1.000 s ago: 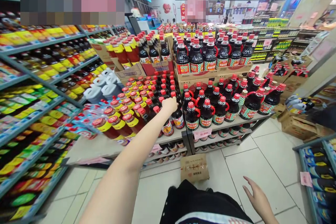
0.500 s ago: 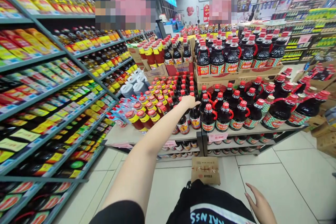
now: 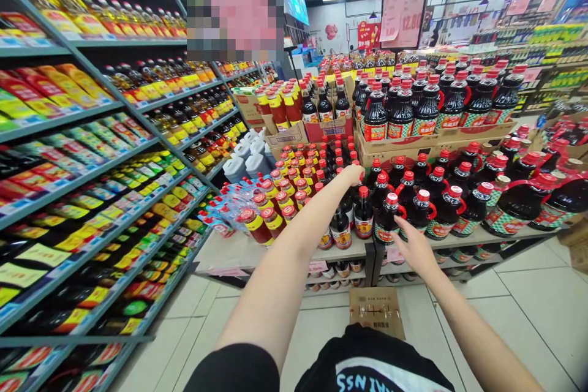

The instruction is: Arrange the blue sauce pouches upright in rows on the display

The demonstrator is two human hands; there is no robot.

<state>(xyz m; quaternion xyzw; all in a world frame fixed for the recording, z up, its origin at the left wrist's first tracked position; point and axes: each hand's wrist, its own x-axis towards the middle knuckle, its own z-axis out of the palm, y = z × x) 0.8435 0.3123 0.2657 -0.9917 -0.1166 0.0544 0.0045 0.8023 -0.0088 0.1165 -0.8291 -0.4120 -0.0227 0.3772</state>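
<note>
My left hand (image 3: 353, 175) reaches over the front rows of small dark sauce bottles (image 3: 364, 213) with red caps. Its fingers curl downward at a red bottle cap, and the bottle beneath is mostly hidden by the hand and neighbouring bottles. My right hand (image 3: 416, 246) is open, fingers apart, in front of a large dark bottle (image 3: 386, 220) with a red handle and green-checked label. Its fingertips overlap that bottle in view; I cannot tell whether they touch. Left of my left arm stand red sauce jars (image 3: 255, 225) with yellow bands.
Large dark bottles (image 3: 475, 208) crowd the display shelf (image 3: 294, 260) on the right. Behind them, more bottles stand in cardboard trays (image 3: 399, 150). A cardboard box (image 3: 374, 309) lies on the floor below. Tall stocked shelves (image 3: 92, 43) line the left side.
My right hand has risen from beside my body to the front row of large bottles. My left hand stays among the small bottles, its fingers now curled down. The view has shifted slightly.
</note>
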